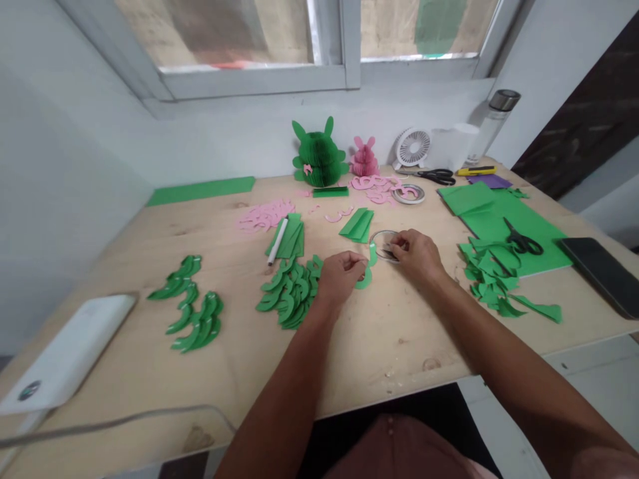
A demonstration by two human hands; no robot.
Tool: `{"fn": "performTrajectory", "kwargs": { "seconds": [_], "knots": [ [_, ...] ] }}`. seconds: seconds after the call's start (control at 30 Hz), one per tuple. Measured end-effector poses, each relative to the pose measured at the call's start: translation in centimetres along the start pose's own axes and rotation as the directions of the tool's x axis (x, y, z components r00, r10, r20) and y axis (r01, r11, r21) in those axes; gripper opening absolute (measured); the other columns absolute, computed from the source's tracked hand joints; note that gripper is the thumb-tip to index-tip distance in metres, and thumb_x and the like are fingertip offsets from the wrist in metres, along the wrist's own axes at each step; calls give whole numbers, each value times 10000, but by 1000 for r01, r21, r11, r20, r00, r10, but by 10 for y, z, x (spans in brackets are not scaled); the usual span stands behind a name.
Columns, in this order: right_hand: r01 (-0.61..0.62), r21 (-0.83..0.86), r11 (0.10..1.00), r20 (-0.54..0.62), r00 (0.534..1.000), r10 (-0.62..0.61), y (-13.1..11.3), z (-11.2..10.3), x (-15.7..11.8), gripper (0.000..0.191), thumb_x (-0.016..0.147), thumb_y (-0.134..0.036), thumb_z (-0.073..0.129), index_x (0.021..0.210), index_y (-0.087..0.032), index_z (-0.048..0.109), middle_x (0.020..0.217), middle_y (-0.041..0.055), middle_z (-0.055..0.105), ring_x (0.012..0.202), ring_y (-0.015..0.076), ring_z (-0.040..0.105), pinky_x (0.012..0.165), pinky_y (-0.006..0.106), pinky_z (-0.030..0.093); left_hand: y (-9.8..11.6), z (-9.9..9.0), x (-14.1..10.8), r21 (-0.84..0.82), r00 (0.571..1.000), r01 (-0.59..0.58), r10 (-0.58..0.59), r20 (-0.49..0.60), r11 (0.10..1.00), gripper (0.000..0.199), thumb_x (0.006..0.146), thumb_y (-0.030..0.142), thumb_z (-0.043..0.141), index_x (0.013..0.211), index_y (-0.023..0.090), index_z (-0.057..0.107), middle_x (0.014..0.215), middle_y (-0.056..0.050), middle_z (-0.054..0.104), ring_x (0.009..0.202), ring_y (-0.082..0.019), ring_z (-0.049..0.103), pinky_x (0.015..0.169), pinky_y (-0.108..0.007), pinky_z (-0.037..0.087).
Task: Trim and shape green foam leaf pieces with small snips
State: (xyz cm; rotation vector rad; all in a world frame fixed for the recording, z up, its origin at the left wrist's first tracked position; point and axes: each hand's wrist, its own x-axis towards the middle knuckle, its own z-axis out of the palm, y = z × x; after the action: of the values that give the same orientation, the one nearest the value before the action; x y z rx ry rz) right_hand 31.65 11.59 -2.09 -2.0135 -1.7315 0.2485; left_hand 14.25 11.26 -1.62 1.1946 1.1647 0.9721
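One green curved piece point(366, 278): in the left hand's point(340, 274) pinched fingertips, beside the tape ring point(383, 231).
Right hand point(417, 251): fingertips together at the tape ring; whether on anything, I cannot tell.
Green cutout pile point(290, 293): beside the left hand.

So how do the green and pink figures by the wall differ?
Size: green figure is bigger; pink figure is smaller.
Trim: green figure wears a pink bow; none visible on pink figure.
Place: green figure stands left of pink figure in the picture.
Shared: pleated bodies, two raised ears.
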Motion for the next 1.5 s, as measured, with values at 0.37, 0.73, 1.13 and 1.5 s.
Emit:
{"fn": "performTrajectory", "kwargs": {
  "seconds": [0.37,0.73,1.13,1.5],
  "knots": [
    [0,-42,999,14,1000,1,3,2,2,181,769,-226,525,869,-208,676,855,48,664,745,175,568,625,266,366,4,2,-2,-1,1000,17,-17,-2,1000,57,613,138,586,559,149,600,418,53,506,422,-68,457,479,-189,373],
    [39,-91,995,12,999,-38,-3,5,1,117,770,-203,512,774,-198,629,798,40,637,688,158,534,574,258,316,2,1,-2,-4,1000,-5,5,8,1000,49,621,156,595,577,143,612,426,48,504,430,-64,449,472,-184,346],
    [-14,534,845,-20,999,30,2,5,4,131,744,-291,545,691,-172,558,564,-20,499,528,119,437,519,249,316,-1,0,0,-47,1000,-5,5,2,999,54,621,163,598,569,147,604,429,49,511,425,-66,453,474,-190,362],
    [-158,883,442,270,941,-204,-13,-15,-9,278,693,-416,688,737,-169,568,653,-10,579,530,75,457,513,219,360,0,0,-2,-151,996,-4,-9,-86,989,59,633,172,601,633,144,653,470,32,543,470,-72,472,524,-202,387]
  ]
}}
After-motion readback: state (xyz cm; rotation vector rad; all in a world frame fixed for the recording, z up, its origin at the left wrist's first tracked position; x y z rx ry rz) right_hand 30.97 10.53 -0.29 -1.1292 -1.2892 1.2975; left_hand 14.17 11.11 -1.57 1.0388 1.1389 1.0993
